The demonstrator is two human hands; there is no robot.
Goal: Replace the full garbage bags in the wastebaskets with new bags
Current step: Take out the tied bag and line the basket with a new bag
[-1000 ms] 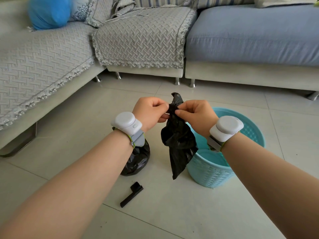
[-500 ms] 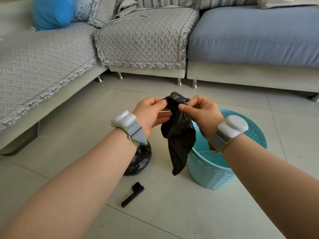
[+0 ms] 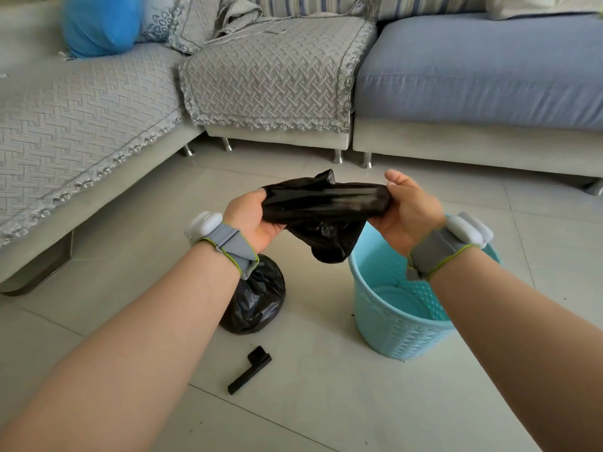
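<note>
A new black garbage bag (image 3: 323, 210) is stretched sideways between my two hands, above the floor. My left hand (image 3: 251, 216) grips its left end. My right hand (image 3: 408, 210) grips its right end, fingers tucked inside the bag's mouth. The bag's bottom hangs down over the left rim of a light blue woven wastebasket (image 3: 394, 324), which stands bare inside, without a bag. A full, tied black garbage bag (image 3: 257, 301) sits on the floor under my left wrist.
A small black roll of folded bags (image 3: 249, 370) lies on the tiles in front of the full bag. A grey-covered corner sofa (image 3: 261, 83) runs along the left and the back, with a blue cushion (image 3: 98, 24) on it.
My hands have moved apart, pulling the bag from a hanging bunch into a wide horizontal stretch. The bag's mouth has opened between them.
</note>
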